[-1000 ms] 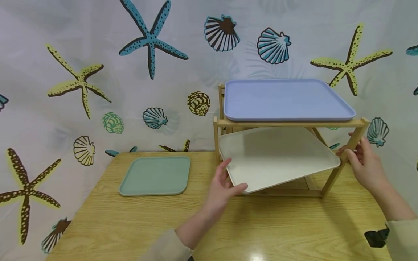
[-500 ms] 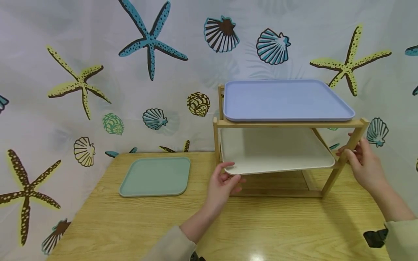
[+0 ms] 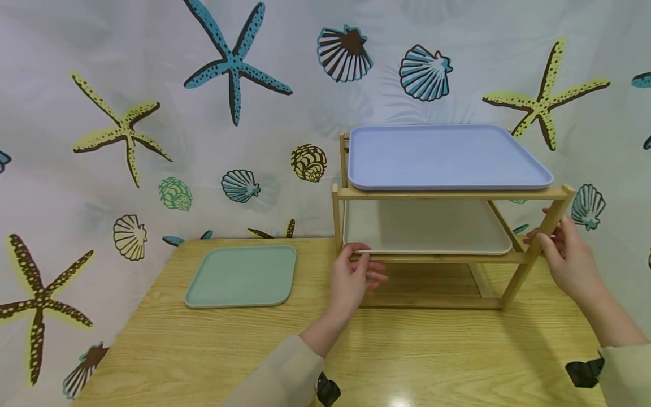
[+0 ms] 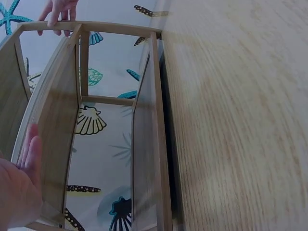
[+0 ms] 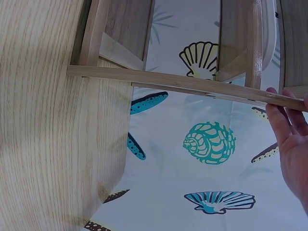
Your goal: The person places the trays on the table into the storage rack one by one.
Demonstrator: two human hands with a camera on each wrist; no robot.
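Observation:
A wooden three-tier rack (image 3: pixel 447 258) stands on the table at the right. On its middle shelf lies a white tray (image 3: pixel 432 226), its front edge along the shelf's front rail. My left hand (image 3: pixel 351 277) pinches the tray's front left corner, index finger over the rim and thumb in front of it. In the left wrist view that hand (image 4: pixel 19 190) is beside the tray's edge (image 4: pixel 36 106). My right hand (image 3: pixel 572 254) grips the rack's right front post, and the right wrist view shows its fingers (image 5: pixel 279 120) round the wood.
A lavender-blue tray (image 3: pixel 442 158) lies on the rack's top. The bottom shelf (image 3: pixel 422 282) is bare wood. On the table (image 3: pixel 229 350) to the left lies a green tray (image 3: pixel 241 276). Behind hangs a curtain (image 3: pixel 285 215) printed with shells and starfish.
The white tray has gone from tilted, with its front left corner low and sticking out, to level and farther back on the middle shelf. My left hand moved with it; the right hand stayed.

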